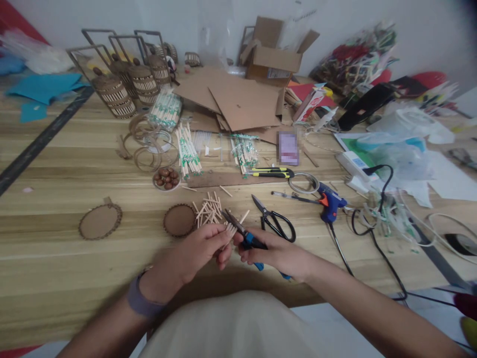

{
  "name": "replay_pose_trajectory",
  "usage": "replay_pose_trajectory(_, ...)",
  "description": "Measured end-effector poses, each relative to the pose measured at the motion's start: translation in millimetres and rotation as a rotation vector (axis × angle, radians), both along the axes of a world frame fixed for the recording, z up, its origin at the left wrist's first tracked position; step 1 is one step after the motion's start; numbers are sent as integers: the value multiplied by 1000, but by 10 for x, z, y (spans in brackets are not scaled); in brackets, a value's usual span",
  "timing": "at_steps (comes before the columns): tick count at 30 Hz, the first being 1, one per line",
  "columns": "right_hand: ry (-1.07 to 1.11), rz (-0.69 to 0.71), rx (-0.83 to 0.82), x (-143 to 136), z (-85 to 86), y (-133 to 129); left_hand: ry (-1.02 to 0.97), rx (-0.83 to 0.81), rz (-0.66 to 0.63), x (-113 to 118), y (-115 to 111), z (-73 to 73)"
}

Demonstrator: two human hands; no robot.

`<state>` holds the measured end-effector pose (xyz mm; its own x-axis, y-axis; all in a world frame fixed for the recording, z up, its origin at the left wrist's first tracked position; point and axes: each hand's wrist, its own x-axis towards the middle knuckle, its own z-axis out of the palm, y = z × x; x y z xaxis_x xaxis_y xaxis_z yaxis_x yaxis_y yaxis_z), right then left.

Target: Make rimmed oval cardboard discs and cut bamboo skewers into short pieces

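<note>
My left hand (pixel 206 248) is closed around a small bunch of thin wooden sticks (pixel 231 228), their ends poking up past the fingertips. In my right hand (pixel 276 253) are blue-handled pliers (pixel 251 239), their dark pointed jaws right at the sticks. Whether the jaws touch them is hard to make out. Just beyond my hands lies a pile of short cut sticks (pixel 209 209). Left of that pile is a round cardboard disc with a ridged rim (pixel 179 220), and a similar disc (pixel 100 222) lies farther left. Black-handled scissors (pixel 274 219) rest beyond my right hand.
A blue glue gun (pixel 331 201) with its cable lies to the right, near a yellow-black utility knife (pixel 272 172). Farther back are a bowl of brown beads (pixel 166 178), packs of wrapped sticks (pixel 189 149), cardboard sheets (pixel 242 102) and several stick-covered lanterns (pixel 114 94).
</note>
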<state>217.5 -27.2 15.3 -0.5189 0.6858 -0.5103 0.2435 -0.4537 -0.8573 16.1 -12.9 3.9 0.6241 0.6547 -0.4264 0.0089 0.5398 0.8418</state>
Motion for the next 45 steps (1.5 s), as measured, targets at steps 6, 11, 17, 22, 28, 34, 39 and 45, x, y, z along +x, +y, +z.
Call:
replay_pose_trajectory(6, -99, 19, 126, -11, -44, -18, -33, -8, -14, 21, 5, -3)
replay_pose_trajectory(11, -117, 38, 176, -29, -35, -26, 32, 57, -43, 39, -15, -20)
replay_pose_trajectory(17, -82, 64, 247, 82, -60, -5, 74, 180, -25, -142, 52, 27)
replay_pose_trajectory(22, -442, -173, 556, 181, -28, 36, 379, 426, -107, -300, 108, 100)
replay_pose_trajectory(28, -570, -44, 979, -2, -17, 104, 772, 718, -304, -128, 44, 121)
replay_pose_trajectory(34, -936, 121, 1057, -156, -139, 101, 967, 896, -343, -53, -20, 33)
replay_pose_trajectory(39, -1042, 116, 1048, -205, -169, 113, 1161, 985, -415, 2, -28, 2)
replay_pose_trajectory(45, -1117, 79, 1021, -317, -228, 169, 1267, 1006, -381, 67, -44, 11)
